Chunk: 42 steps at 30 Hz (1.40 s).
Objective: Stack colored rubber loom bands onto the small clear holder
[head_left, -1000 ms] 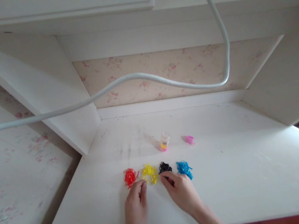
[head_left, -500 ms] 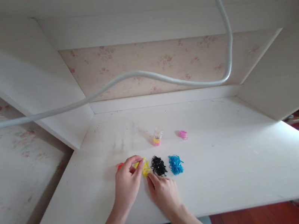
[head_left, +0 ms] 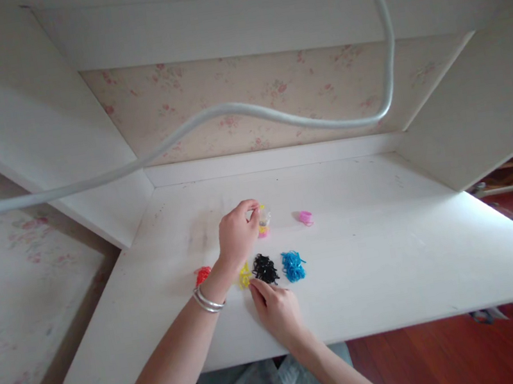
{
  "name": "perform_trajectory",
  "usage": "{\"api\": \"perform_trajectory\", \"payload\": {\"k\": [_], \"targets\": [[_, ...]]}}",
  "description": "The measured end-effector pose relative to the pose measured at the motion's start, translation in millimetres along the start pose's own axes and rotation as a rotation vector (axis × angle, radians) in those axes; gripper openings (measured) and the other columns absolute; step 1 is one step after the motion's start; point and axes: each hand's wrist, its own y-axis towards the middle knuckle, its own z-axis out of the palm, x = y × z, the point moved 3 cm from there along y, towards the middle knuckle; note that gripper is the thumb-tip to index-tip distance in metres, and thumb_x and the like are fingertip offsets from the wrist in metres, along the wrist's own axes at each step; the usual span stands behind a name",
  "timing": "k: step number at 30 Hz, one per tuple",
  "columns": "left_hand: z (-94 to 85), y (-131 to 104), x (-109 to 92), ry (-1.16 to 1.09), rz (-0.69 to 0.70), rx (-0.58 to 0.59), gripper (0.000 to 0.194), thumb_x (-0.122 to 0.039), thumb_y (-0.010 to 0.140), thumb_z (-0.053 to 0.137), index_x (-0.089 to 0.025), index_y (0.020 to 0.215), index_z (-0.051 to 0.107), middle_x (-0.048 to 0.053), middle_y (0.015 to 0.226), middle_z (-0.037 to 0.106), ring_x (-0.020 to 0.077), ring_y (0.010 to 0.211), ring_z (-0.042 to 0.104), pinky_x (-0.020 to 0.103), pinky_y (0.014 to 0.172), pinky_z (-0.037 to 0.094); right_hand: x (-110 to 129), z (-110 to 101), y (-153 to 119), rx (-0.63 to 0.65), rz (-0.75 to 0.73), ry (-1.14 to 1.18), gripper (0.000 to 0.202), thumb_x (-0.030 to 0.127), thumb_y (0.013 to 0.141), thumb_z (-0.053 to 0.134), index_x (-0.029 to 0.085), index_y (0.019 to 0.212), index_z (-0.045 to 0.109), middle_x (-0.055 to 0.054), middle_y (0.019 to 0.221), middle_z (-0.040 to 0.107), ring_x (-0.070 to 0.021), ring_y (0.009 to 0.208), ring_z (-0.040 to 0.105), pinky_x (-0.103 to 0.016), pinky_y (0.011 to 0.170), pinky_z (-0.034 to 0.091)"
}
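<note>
My left hand (head_left: pixel 239 232) is closed in a pinch at the mouth of a small clear container (head_left: pixel 265 216), with a bit of a yellow rubber band showing at the fingertips. Yellow and pink bits show in the container's lower part. My right hand (head_left: pixel 279 313) is closed, its thumb and forefinger at the near edge of the yellow rubber bands (head_left: pixel 244 275); what they hold, if anything, is too small to make out. Just right of that pile lie black rubber bands (head_left: pixel 265 269), then blue rubber bands (head_left: pixel 293 266). Red rubber bands (head_left: pixel 202 275) lie left, partly behind my left forearm.
A small pink ring-shaped piece (head_left: pixel 306 217) lies right of the container. The white desk (head_left: pixel 385 269) has side panels and a back edge around it. A pale cable (head_left: pixel 233 108) crosses the view above the desk.
My left hand has moved from the yellow pile up and forward to the container's mouth. The right hand stays by the yellow bands. The whole view has shifted slightly.
</note>
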Motion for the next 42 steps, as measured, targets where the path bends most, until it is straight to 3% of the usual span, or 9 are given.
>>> {"api": "perform_trajectory", "payload": {"k": [8, 14, 20, 24, 28, 34, 38, 42], "targets": [[15.1, 6, 6, 0.060, 0.036, 0.066, 0.020, -0.022, 0.087, 0.054, -0.023, 0.104, 0.065, 0.000, 0.099, 0.072, 0.0152, 0.083, 0.068, 0.025, 0.078, 0.050, 0, -1, 1, 0.007, 0.019, 0.044, 0.035, 0.032, 0.096, 0.035, 0.023, 0.104, 0.069, -0.003, 0.076, 0.072, -0.0108, 0.060, 0.065, -0.016, 0.055, 0.038], [1.8, -4, 10, -0.042, 0.020, 0.044, 0.020, -0.024, 0.090, 0.049, -0.021, 0.104, 0.063, 0.000, 0.101, 0.071, 0.0115, 0.078, 0.067, 0.021, 0.076, 0.049, -2, 0, 0, 0.014, 0.039, 0.095, 0.034, 0.032, 0.095, 0.037, 0.022, 0.104, 0.068, -0.004, 0.078, 0.072, -0.0116, 0.062, 0.065, -0.016, 0.057, 0.040], [-22.3, -61, 26, -0.063, -0.096, 0.043, 0.021, -0.029, 0.091, 0.046, -0.019, 0.101, 0.061, 0.002, 0.096, 0.069, 0.0081, 0.060, 0.059, 0.020, 0.064, 0.049, -3, -6, 1, -0.006, 0.108, 0.268, 0.034, 0.034, 0.095, 0.036, 0.021, 0.101, 0.066, -0.004, 0.086, 0.072, -0.0129, 0.070, 0.066, -0.018, 0.065, 0.043], [-23.0, -114, 43, -0.022, -0.107, 0.143, 0.020, -0.028, 0.092, 0.044, -0.019, 0.098, 0.061, 0.005, 0.100, 0.065, 0.0121, 0.074, 0.062, 0.024, 0.072, 0.050, -2, -10, 1, -0.040, 0.183, 0.390, 0.035, 0.039, 0.094, 0.037, 0.020, 0.097, 0.067, -0.003, 0.082, 0.070, -0.0124, 0.064, 0.062, -0.020, 0.062, 0.043], [-14.4, -152, 55, 0.183, -0.116, 0.257, 0.022, -0.030, 0.091, 0.045, -0.023, 0.108, 0.058, 0.006, 0.108, 0.062, 0.0158, 0.085, 0.064, 0.025, 0.072, 0.051, -3, -15, 2, -0.108, 0.299, 0.590, 0.038, 0.046, 0.090, 0.043, 0.016, 0.091, 0.066, -0.002, 0.071, 0.064, -0.0117, 0.059, 0.054, -0.021, 0.055, 0.041], [-4.5, -158, 53, 0.438, -0.116, 0.308, 0.028, -0.039, 0.089, 0.049, -0.024, 0.112, 0.056, 0.006, 0.107, 0.061, 0.0168, 0.078, 0.065, 0.023, 0.057, 0.047, -2, -46, 15, -0.194, 0.404, 0.797, 0.037, 0.049, 0.084, 0.054, 0.015, 0.093, 0.066, 0.002, 0.062, 0.052, -0.0090, 0.053, 0.042, -0.020, 0.047, 0.033], [0.8, -153, 52, 0.468, -0.071, 0.307, 0.021, -0.033, 0.092, 0.043, -0.025, 0.106, 0.058, 0.004, 0.102, 0.063, 0.0157, 0.073, 0.064, 0.023, 0.052, 0.043, -9, -73, 31, -0.273, 0.427, 0.747, 0.042, 0.052, 0.081, 0.056, 0.015, 0.096, 0.067, 0.005, 0.056, 0.044, -0.0077, 0.048, 0.035, -0.019, 0.042, 0.028], [5.1, -155, 60, 0.472, -0.049, 0.301, 0.023, -0.027, 0.094, 0.039, -0.025, 0.102, 0.060, 0.004, 0.099, 0.064, 0.0146, 0.069, 0.064, 0.023, 0.049, 0.042, -21, -100, 54, -0.343, 0.401, 0.590, 0.046, 0.055, 0.079, 0.055, 0.015, 0.097, 0.069, 0.004, 0.056, 0.045, -0.0076, 0.048, 0.035, -0.020, 0.043, 0.027]]}}
